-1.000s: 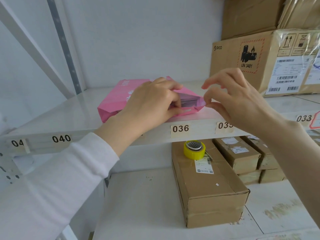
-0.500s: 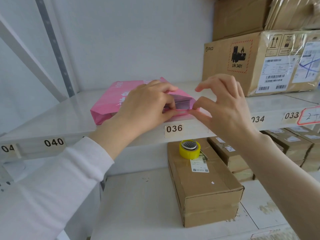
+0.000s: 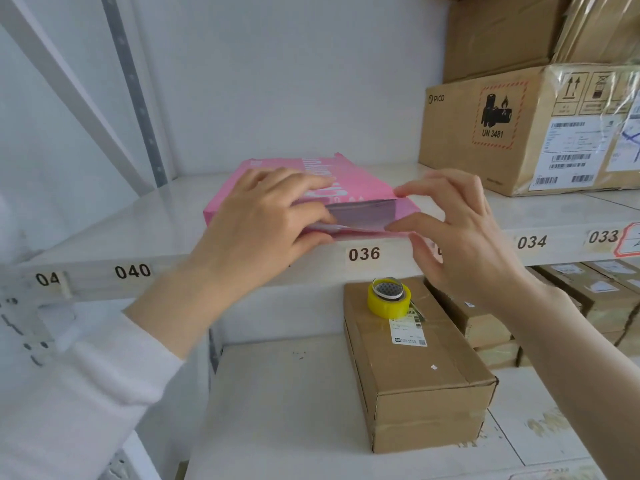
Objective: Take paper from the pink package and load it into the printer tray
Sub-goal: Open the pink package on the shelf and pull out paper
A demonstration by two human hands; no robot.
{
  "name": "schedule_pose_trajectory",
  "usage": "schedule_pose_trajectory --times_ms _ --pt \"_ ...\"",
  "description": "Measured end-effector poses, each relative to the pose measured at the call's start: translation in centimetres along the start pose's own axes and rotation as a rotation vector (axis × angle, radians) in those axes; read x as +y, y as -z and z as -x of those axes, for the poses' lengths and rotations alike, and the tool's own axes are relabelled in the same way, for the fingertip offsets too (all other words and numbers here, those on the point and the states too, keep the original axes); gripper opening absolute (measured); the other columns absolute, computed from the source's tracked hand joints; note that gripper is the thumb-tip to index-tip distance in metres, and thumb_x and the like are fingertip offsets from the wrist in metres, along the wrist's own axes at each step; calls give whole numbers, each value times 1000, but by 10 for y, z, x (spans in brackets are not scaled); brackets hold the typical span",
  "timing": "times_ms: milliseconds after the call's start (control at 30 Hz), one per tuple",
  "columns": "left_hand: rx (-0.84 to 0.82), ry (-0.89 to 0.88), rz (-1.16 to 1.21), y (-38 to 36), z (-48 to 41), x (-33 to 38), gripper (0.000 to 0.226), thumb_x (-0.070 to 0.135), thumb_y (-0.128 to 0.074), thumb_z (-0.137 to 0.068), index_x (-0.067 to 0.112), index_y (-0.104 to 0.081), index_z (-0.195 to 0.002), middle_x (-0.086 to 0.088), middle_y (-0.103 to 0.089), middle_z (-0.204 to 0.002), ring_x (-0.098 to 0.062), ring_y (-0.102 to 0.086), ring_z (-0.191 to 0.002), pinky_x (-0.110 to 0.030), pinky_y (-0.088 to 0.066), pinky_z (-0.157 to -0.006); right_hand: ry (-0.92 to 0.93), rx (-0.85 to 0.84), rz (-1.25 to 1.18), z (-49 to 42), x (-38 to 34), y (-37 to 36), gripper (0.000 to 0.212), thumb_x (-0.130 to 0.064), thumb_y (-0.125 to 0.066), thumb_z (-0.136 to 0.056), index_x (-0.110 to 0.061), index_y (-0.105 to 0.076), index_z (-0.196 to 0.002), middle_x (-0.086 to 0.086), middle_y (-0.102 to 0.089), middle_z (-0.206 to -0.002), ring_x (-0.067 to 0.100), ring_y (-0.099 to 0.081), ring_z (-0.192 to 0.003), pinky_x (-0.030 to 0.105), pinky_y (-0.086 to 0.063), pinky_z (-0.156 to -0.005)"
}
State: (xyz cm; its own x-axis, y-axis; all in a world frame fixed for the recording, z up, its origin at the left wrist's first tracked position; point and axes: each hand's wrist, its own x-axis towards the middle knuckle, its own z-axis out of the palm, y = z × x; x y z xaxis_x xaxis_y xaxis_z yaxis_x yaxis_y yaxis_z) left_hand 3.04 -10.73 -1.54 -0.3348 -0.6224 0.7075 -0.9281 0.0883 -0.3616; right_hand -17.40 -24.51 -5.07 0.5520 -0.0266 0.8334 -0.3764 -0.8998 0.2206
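The pink package [image 3: 349, 178] lies flat on the white shelf [image 3: 138, 233] above label 036, its open end facing me. Inside the opening the edge of the paper stack [image 3: 360, 216] shows. My left hand [image 3: 263, 216] grips the left side of the opening, fingers on top and thumb under the flap. My right hand [image 3: 457, 230] holds the right corner of the opening, index finger on the top flap and thumb at the lower edge. No printer tray is in view.
A large PICO cardboard box [image 3: 526, 133] stands on the same shelf to the right, more boxes stacked above it. On the shelf below, a yellow tape roll [image 3: 389, 299] sits on a brown box [image 3: 415, 368], with several small boxes [image 3: 588, 299] to the right.
My right hand has moved left from beside the package onto its right corner. The opening now gapes wider and the paper edge shows more. My left hand has kept its hold.
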Motion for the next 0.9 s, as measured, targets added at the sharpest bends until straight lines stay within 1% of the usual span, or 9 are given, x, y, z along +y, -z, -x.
schedule_pose_trajectory --times_ms 67,167,267,367,467,567,667,733,900 --pt "34 34 -46 13 20 -19 23 36 -56 -83 19 -71 -89 -4 -66 -117 -27 -58 -103 -37 -35 -90 -32 -2 -26 -3 -7 -1 27 -3 -51 -72 -11 -71 -88 14 -59 -121 32 -35 -116 44 -35 -98" --pt "18 120 -130 32 49 -48 19 33 -63 -81 20 -71 -92 -5 -64 -119 -28 -57 -104 -39 -37 -90 -46 30 -94 -24 -32 -9 20 -14 -53 -79 -13 -72 -87 14 -58 -123 30 -32 -118 48 -36 -96" --pt "-29 153 -130 30 51 -57 25 36 -62 -80 22 -69 -98 -6 -62 -122 -31 -57 -106 -40 -38 -90 -89 48 -90 -36 -48 -18 20 -26 -55 -85 -14 -72 -86 14 -56 -126 27 -30 -121 44 -32 -96" --pt "-52 137 -142 28 50 -58 29 35 -59 -81 23 -67 -106 -8 -60 -124 -30 -54 -109 -41 -38 -90 -82 30 -81 -51 -65 -28 21 -31 -58 -82 -15 -72 -84 15 -55 -128 26 -27 -124 41 -27 -96" --pt "-53 90 -187 32 49 -61 24 32 -53 -83 20 -67 -98 -7 -62 -123 -29 -57 -107 -39 -38 -88 -83 44 -132 -68 -90 -41 22 -33 -60 -78 -15 -72 -80 16 -55 -127 26 -27 -123 41 -25 -98" --pt "-25 17 -207 37 43 -63 13 26 -57 -83 17 -65 -80 -5 -66 -116 -27 -61 -102 -37 -38 -83 -116 66 -188 -81 -111 -53 20 -32 -63 -77 -15 -73 -73 15 -58 -123 26 -28 -120 45 -31 -96" --pt "4 -94 -257 41 39 -68 13 17 -61 -83 17 -67 -71 -2 -70 -108 -25 -65 -93 -35 -40 -80 -214 70 -222 -85 -117 -59 21 -31 -63 -76 -15 -74 -69 16 -61 -117 38 -37 -120 50 -36 -95" --pt "4 -161 -266 41 38 -72 15 14 -63 -83 18 -66 -69 0 -72 -105 -23 -66 -90 -35 -43 -79 -278 44 -216 -87 -118 -59 19 -30 -64 -74 -14 -75 -68 18 -61 -115 45 -42 -117 51 -37 -93" --pt "-89 -250 -195 44 39 -84 15 18 -58 -89 17 -64 -76 1 -70 -106 -21 -65 -94 -32 -38 -87 -336 19 -177 -95 -123 -55 18 -29 -65 -70 -15 -76 -70 18 -60 -116 46 -41 -121 50 -34 -91"
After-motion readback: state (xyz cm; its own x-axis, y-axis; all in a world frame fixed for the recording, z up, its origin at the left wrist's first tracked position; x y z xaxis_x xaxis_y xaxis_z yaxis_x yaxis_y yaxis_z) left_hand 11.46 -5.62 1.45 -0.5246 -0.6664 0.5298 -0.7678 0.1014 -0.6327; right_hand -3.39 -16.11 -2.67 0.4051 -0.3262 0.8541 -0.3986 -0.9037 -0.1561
